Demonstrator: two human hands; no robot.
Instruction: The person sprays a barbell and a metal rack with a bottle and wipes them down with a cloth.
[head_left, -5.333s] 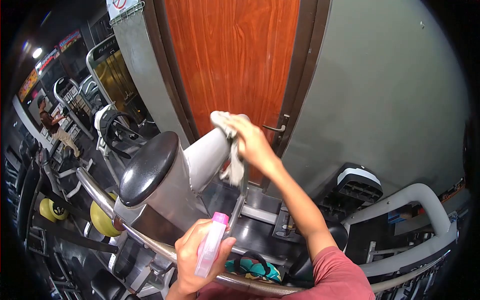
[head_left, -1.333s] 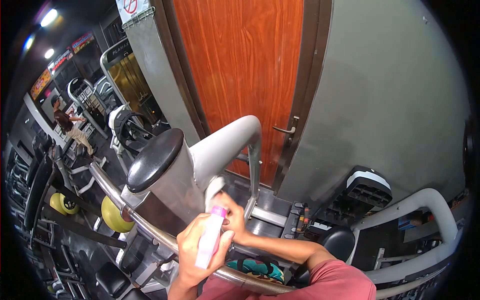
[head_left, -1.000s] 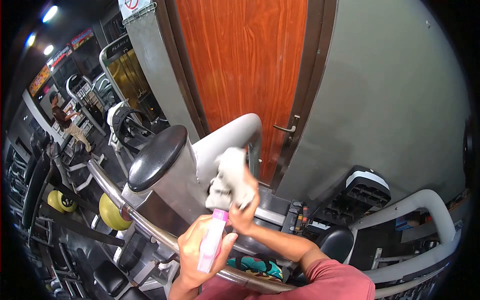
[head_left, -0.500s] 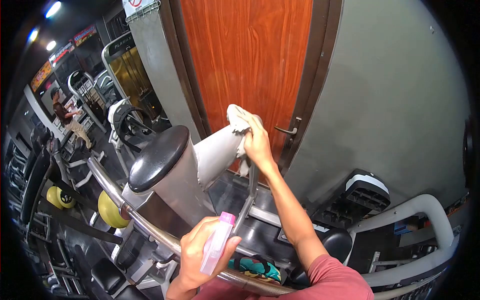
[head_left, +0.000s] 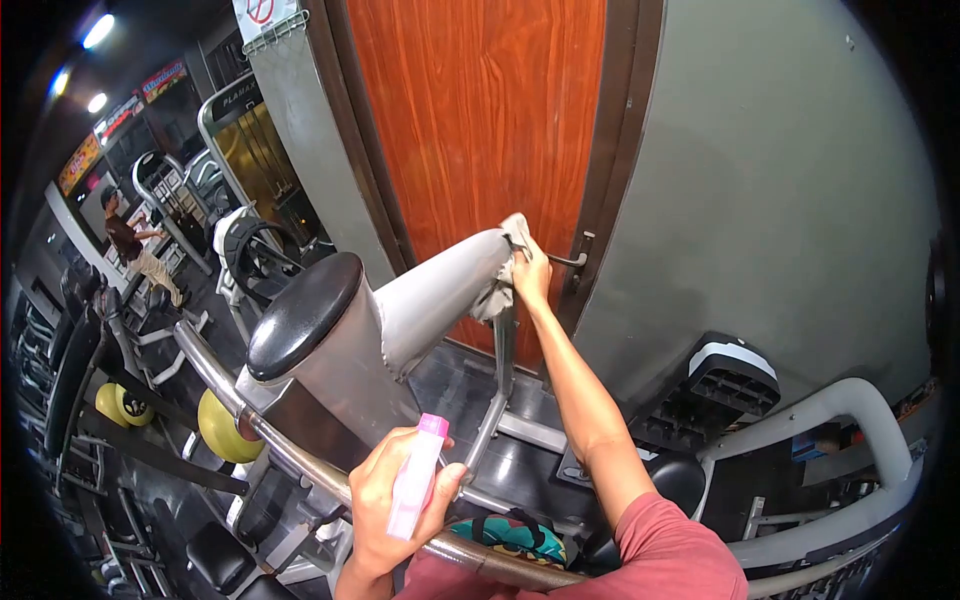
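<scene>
Whitish crumpled cloth point(head_left: 515, 232) wraps the rounded grey tube point(head_left: 438, 288).

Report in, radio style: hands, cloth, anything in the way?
Left hand gripping pink-topped bottle. Right hand holding cloth against far end of grey tube. Door handle shows beside right hand; no blockage seen.

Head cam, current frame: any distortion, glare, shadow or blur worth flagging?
Head view: wide-angle distortion, black corners, door frame converging downward; head view: ceiling lights blown out, highlight on the black pad; head view: soft shadow on the grey wall; head view: pink-topped bottle and cloth fairly sharp.
</scene>
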